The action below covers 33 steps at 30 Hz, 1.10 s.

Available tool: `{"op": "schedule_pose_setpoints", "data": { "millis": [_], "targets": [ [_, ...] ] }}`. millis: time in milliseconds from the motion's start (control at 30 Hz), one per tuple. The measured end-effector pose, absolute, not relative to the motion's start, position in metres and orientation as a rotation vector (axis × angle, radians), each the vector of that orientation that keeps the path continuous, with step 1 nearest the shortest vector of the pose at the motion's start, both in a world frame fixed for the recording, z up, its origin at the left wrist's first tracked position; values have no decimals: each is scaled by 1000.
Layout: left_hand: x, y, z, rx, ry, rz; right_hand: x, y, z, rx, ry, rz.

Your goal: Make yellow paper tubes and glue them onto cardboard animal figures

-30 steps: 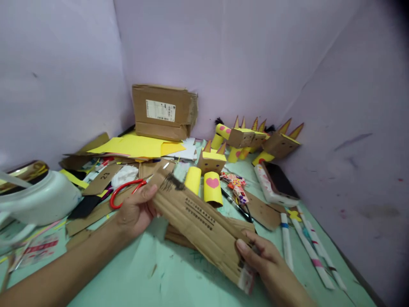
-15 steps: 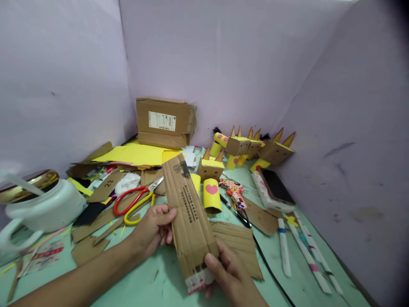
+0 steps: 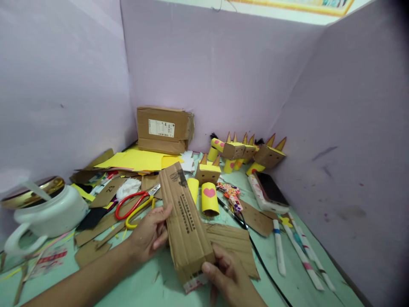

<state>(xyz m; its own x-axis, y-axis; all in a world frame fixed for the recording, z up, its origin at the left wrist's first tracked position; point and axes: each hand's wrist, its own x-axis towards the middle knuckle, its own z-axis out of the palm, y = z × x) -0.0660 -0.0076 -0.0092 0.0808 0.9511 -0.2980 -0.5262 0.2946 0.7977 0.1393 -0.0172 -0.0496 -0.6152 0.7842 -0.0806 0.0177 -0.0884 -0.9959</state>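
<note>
Between my hands I hold a long brown cardboard piece with black print along it, its near end bent down and edged with red-and-white tape. The fingers and thumb of my left hand are closed on its left edge. My right hand grips the near right corner, thumb on top. Scissors with one red and one yellow handle lie just beyond my left hand. A yellow tube with a pink heart and a cardboard head with pointed ears stand past the piece.
A ribbed cardboard sheet lies under my right side, near a black cable. White markers and a phone are at right. A lidded white mug stands left. A cardboard box and several animal figures sit behind.
The cardboard piece has tilted, and its near end now shows more of a downward fold. Both hands keep their hold on it. The view has tipped slightly upward.
</note>
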Motion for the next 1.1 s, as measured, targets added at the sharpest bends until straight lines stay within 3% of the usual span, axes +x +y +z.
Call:
{"op": "schedule_pose_setpoints", "data": {
  "millis": [133,333,467,667,900,1100],
  "targets": [
    [-81,-14,6,699,849,1058,142,-17,-52,-892,-1725,1610],
    [-97,-31,21,958,760,964,143,-21,-46,-426,-1994,763],
    [-93,-35,24,1117,821,1042,144,-23,-47,-417,-1946,562],
    [-86,-31,8,1057,871,890,144,-22,-53,-542,-1846,471],
    [-87,-30,13,999,887,1429,147,-13,-41,-843,-1089,970],
    [-116,-17,25,698,788,1880,163,-6,-38,-959,-849,738]
  ]
}}
